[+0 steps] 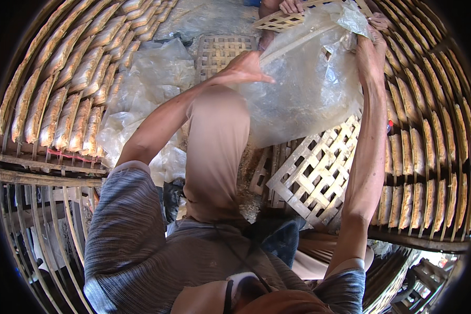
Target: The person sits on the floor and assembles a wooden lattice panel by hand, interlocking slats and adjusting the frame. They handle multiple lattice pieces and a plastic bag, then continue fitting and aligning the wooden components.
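A large cloudy plastic sheet (303, 89) hangs spread between my two hands, a small hole in its upper right part. My left hand (248, 67) has its upper left edge, thumb across the front and the other fingers mostly hidden behind. At the upper right corner, my right hand (370, 49) grips the sheet where it bunches up. Just beyond, another person's hand (291, 6) touches a woven bamboo panel (280, 22) partly covered by the plastic. A second woven bamboo panel (319, 172) lies tilted below the sheet, beside my right forearm.
Crumpled plastic sheeting (146, 94) lies left of my raised knee (217, 120). Another woven panel (225, 52) rests on the floor ahead. Slatted racks with rows of pale, brown-edged slabs flank me on the left (63, 89) and right (424, 141).
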A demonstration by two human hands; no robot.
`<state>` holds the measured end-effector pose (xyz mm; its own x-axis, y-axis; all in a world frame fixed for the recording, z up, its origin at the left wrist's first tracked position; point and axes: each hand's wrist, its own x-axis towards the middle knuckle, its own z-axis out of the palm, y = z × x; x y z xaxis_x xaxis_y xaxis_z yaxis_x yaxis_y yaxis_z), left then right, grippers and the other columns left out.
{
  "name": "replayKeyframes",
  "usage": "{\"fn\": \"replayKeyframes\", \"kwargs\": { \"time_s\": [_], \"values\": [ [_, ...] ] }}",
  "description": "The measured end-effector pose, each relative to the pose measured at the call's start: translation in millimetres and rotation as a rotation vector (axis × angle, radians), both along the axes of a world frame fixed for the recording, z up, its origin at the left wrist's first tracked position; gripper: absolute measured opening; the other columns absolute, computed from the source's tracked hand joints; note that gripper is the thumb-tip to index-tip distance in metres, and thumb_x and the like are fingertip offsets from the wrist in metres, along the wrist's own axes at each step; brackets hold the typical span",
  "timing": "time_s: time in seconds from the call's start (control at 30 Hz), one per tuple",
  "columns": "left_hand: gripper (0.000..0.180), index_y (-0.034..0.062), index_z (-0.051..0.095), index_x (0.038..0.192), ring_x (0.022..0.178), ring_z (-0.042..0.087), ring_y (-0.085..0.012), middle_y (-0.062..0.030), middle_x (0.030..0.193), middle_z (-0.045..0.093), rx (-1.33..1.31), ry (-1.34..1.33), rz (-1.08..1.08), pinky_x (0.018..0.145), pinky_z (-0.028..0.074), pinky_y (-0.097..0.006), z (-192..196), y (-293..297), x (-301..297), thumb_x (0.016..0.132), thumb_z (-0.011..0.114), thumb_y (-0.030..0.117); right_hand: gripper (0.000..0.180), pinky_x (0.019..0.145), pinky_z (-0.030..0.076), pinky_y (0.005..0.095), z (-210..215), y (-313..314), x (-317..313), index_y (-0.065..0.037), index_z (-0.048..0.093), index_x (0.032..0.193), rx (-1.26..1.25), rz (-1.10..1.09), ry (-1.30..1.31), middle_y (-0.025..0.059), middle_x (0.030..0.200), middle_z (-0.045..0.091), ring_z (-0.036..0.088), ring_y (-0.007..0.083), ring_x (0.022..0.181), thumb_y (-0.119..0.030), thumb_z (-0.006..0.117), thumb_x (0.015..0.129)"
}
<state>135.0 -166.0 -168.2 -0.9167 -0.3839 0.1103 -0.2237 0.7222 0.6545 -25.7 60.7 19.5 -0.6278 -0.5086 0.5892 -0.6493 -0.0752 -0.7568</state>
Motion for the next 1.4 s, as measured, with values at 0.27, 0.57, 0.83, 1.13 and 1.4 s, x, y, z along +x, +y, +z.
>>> {"fn": "replayKeyframes", "kwargs": {
  "time_s": [0.27,0.57,0.83,1.13,1.4],
  "values": [
    [0.070,0.0062,0.066,0.135,0.111,0.071,-0.0339,-0.0126,0.126,0.072,0.313,-0.129,-0.021,0.097,0.055,-0.044,-32.5,-53.8,60.6,0.080,0.089,0.043,0.044,0.080,0.048,0.0337,-8.3,57.0,-66.2,0.006,0.073,0.122,0.047,-0.315,-0.114,0.0058,0.098,0.070,0.059,0.0159,0.088,-0.031,0.066,0.100],
    [0.063,0.0055,0.071,0.127,0.109,0.073,-0.0321,-0.0160,0.121,0.075,0.566,0.058,0.516,0.097,0.056,-0.048,-77.0,-173.9,123.0,0.089,0.075,0.056,0.048,0.078,0.056,0.0356,-123.5,64.0,-102.2,0.008,0.071,0.124,0.387,-0.259,-0.383,0.0123,0.110,0.075,0.070,0.0195,0.090,-0.030,0.075,0.094],
    [0.045,0.0070,0.071,0.125,0.117,0.070,-0.0394,-0.0214,0.127,0.072,-0.487,-0.556,0.615,0.098,0.056,-0.052,-74.7,-214.2,118.2,0.092,0.065,0.038,0.052,0.091,0.055,0.0369,-233.8,14.8,-16.1,0.004,0.070,0.123,0.705,0.270,-0.503,0.0153,0.109,0.076,0.072,0.0236,0.096,-0.024,0.085,0.082],
    [0.046,0.0016,0.065,0.131,0.106,0.067,-0.0176,-0.0089,0.117,0.072,0.150,0.322,0.303,0.092,0.055,-0.036,-123.2,-381.8,2.0,0.093,0.079,0.023,0.028,0.075,0.065,0.0400,-339.1,-99.2,35.8,0.008,0.061,0.121,0.485,0.174,-1.280,0.0140,0.106,0.071,0.073,0.0248,0.088,-0.005,0.060,0.097],
    [0.093,0.0095,0.039,0.159,0.143,0.046,-0.0449,-0.0256,0.161,0.041,-0.373,-0.162,0.692,0.111,0.044,-0.058,-176.6,-197.9,-59.6,0.086,0.070,0.058,0.035,0.072,0.063,0.0391,-450.9,-159.8,11.1,0.005,0.062,0.124,0.108,-0.091,-1.503,0.0126,0.117,0.068,0.071,0.0229,0.088,-0.007,0.072,0.093]
  ]
}}
